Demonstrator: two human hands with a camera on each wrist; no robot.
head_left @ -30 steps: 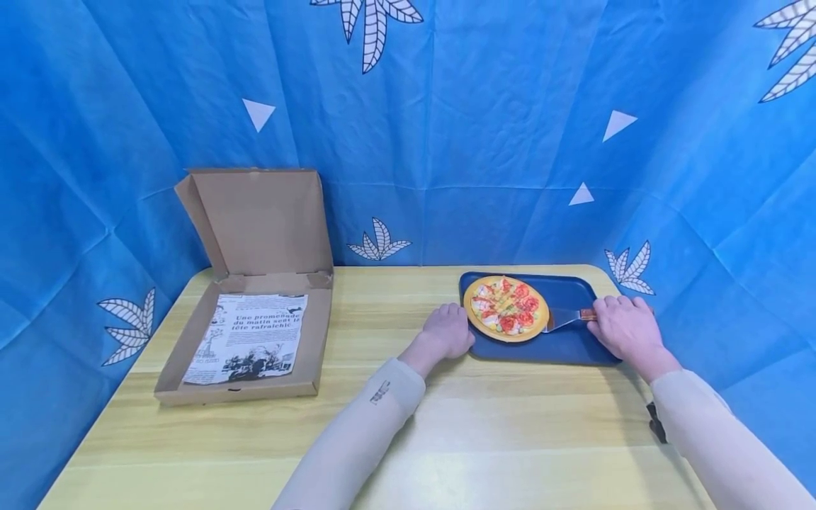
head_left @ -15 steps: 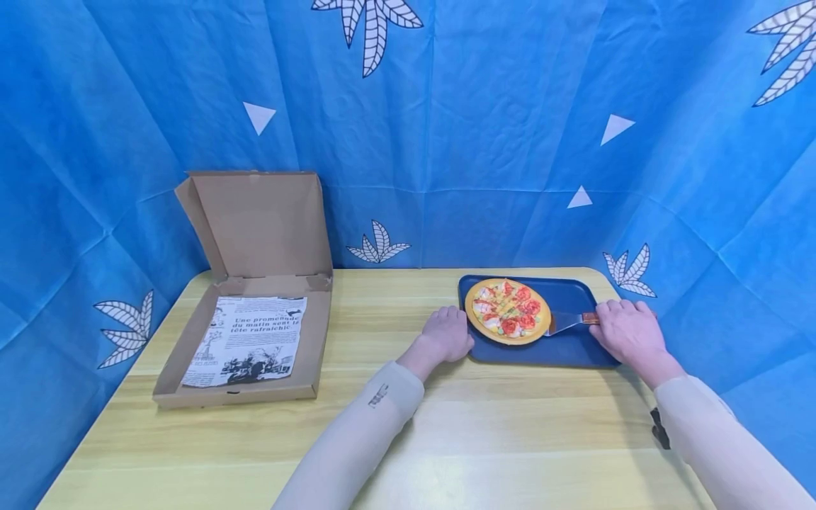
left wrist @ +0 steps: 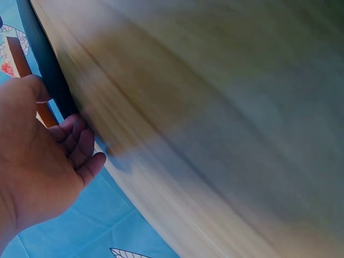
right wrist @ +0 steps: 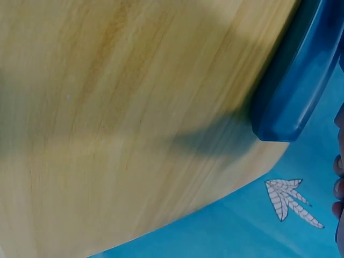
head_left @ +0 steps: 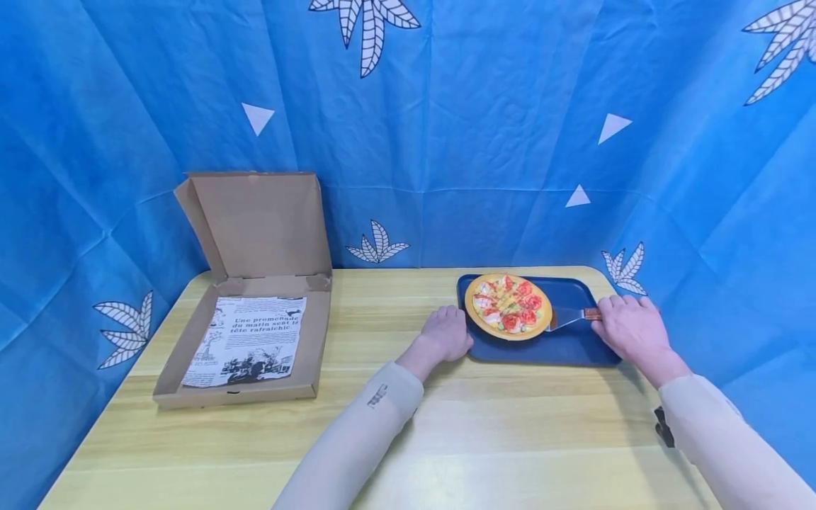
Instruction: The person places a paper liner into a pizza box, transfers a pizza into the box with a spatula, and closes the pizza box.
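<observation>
On the dark blue tray [head_left: 542, 350], at the right of the head view, a round pizza [head_left: 508, 306] with red and white toppings rests over the blade of a spatula [head_left: 569, 316]. My right hand [head_left: 630, 329] grips the spatula's wooden handle. The tray's left edge is held by my left hand [head_left: 446, 333]. In the left wrist view, the left hand [left wrist: 40, 150] has its thumb over the rim and its fingers curled along the outer side. Only a few right-hand fingers [right wrist: 338, 188] show at the edge of the right wrist view.
A cardboard pizza box [head_left: 299, 386] stands with its lid up at the left of the wooden table [head_left: 510, 439]. Printed paper [head_left: 255, 340] lines it. A blue curtain [head_left: 484, 142] hangs behind and at both sides.
The pizza has risen slightly on the spatula and shifted a little to the right. My right hand has moved slightly right with the handle. The left hand stays on the tray.
</observation>
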